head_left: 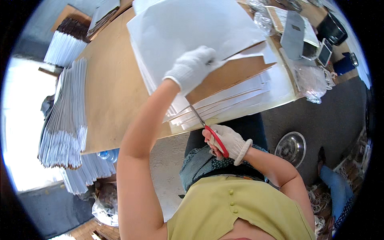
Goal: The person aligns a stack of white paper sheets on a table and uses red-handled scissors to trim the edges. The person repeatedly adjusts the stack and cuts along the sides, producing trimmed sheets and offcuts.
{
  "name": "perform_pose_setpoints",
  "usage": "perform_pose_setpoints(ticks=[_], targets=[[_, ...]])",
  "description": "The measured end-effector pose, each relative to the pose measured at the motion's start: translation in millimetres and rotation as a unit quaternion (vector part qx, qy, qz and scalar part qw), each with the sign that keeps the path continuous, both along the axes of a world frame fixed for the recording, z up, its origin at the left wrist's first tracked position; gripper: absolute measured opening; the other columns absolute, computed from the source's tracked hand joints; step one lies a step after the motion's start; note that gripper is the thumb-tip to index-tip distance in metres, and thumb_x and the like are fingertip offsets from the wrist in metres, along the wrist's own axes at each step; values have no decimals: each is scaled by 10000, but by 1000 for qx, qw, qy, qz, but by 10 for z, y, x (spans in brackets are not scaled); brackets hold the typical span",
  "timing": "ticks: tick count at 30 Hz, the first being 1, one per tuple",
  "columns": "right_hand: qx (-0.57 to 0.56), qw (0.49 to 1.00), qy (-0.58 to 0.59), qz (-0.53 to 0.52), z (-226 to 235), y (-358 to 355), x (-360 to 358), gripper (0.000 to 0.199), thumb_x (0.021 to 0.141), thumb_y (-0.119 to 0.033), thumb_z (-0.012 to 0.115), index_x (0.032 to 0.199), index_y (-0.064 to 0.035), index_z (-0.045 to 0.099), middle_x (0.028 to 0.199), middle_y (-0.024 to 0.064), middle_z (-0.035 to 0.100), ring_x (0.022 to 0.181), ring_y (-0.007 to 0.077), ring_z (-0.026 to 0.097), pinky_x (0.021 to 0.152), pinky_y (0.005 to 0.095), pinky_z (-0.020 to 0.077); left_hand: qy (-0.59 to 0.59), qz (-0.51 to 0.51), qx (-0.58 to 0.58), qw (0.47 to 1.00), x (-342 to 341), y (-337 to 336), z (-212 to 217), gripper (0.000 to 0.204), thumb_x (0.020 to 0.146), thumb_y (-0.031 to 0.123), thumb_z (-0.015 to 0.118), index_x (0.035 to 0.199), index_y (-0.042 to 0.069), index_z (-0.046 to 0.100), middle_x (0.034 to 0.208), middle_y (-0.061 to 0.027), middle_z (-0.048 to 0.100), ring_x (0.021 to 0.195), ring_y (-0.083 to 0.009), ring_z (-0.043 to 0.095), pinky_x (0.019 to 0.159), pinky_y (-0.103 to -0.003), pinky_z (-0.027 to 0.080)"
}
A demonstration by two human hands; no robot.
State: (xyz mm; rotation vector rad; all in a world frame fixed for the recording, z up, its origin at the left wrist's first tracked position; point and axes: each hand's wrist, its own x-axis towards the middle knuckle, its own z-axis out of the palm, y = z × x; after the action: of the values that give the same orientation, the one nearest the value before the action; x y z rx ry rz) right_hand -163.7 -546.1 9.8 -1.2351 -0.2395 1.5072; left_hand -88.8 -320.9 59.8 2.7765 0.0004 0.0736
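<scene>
My left hand (191, 69), in a white knit glove, is closed at the near edge of a large white sheet (192, 30) on top of a stack. A strip of that edge appears pinched and lifted in the fingers. Under it a brown cardboard face (234, 74) shows, with several more white sheets (236, 96) fanned out below. My right hand (230, 141), also gloved with some fingertips bare, grips red-handled scissors (216, 142) by the table's front edge. Their blades point up and left toward the stack and look nearly together.
Folded white cardboard bundles (66, 120) stand along the left of the wooden table (108, 100). At the right lie a grey metal plate (293, 36), a phone (325, 53) and clear plastic wrap (312, 82). A metal basin (291, 149) sits on the floor, and another person's leg (336, 188) shows lower right.
</scene>
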Motion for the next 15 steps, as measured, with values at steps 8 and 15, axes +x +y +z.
perform_pose_setpoints(ticks=[8, 15], targets=[[88, 981, 76, -153, 326, -565, 554, 783, 882, -759, 346, 1054, -19, 534, 710, 50, 485, 606, 197, 518, 591, 348, 450, -178, -5, 210, 961, -24, -188, 105, 144, 787, 89, 587, 907, 152, 636, 897, -75, 572, 809, -280, 591, 746, -388, 484], [70, 981, 90, -155, 47, -480, 882, 943, 773, -869, 337, 1032, 16, 535, 687, 77, 504, 598, 216, 532, 568, 339, 457, -34, 42, 54, 997, -200, -488, -295, 295, 811, 251, 636, 1051, 79, 641, 1083, -136, 571, 1041, -325, 552, 895, -435, 461]])
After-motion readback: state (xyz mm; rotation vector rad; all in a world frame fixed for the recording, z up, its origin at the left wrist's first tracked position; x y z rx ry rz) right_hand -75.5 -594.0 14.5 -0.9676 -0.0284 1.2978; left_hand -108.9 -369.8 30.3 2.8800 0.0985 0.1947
